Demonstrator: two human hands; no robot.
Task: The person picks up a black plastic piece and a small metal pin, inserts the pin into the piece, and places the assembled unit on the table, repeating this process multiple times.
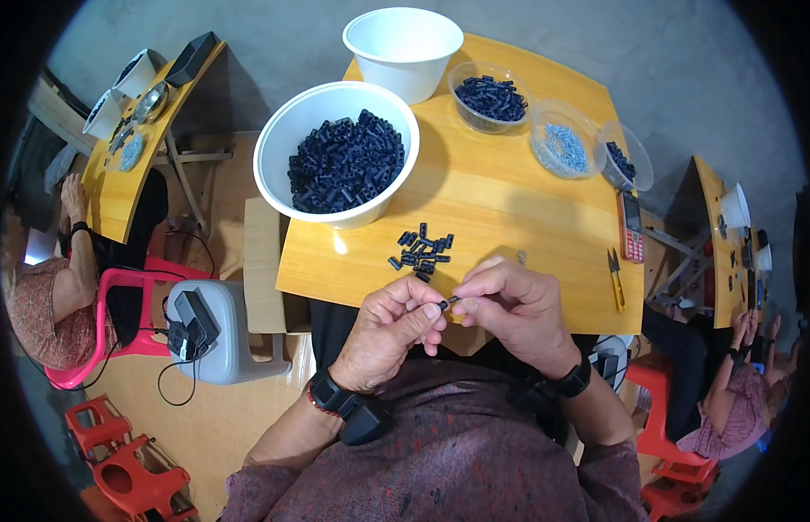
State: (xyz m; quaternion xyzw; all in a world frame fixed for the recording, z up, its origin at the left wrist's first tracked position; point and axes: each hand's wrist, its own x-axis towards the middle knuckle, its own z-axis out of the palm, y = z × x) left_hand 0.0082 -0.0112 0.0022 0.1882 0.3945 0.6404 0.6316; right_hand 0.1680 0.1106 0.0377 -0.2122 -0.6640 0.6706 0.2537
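Observation:
At the table's near edge, my left hand [392, 331] pinches a small black plastic piece [442, 305] between thumb and finger. Close against it, my right hand [518, 309] pinches a tiny part [454, 299], too small to name. The fingertips of both hands almost meet. Just beyond them lies a loose pile of small black plastic pieces [420, 252]. Behind that pile, a large white bowl [270, 178] holds many more of the same pieces.
On the yellow table [492, 209] are another white bowl [403, 43], a clear tub of black pieces [489, 97], a tub of small silvery parts [565, 143], a smaller tub [627, 161], a red phone [631, 228] and yellow-handled snips [616, 283]. Other people sit at tables left and right.

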